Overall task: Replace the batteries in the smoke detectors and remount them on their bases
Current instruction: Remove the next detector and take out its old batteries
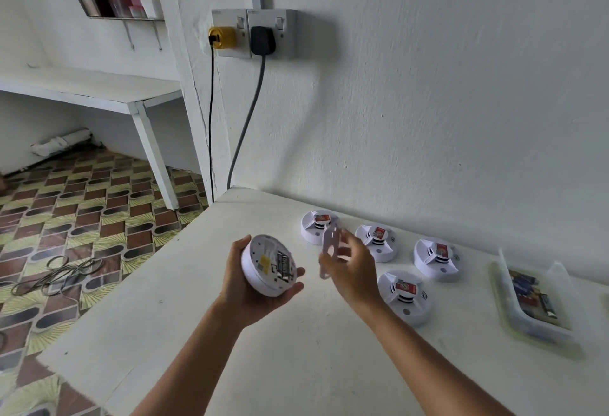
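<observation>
Left hand point(245, 279) grips smoke detector point(268, 264) above bench point(197, 333) near left edge — underside up, batteries point(283, 264) seated. Right hand point(352, 270) pinches white base plate point(330, 251), blurred, just beside detector. Four other detectors point(403, 297) along back edge by wall. Battery tray point(534, 297) at right edge.

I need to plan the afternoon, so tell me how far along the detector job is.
Early or midway; I cannot tell which. In hand: the left hand holds an opened detector with batteries seated, and the right hand holds its base plate. Four more detectors lie on the table; their battery state is not visible.
</observation>
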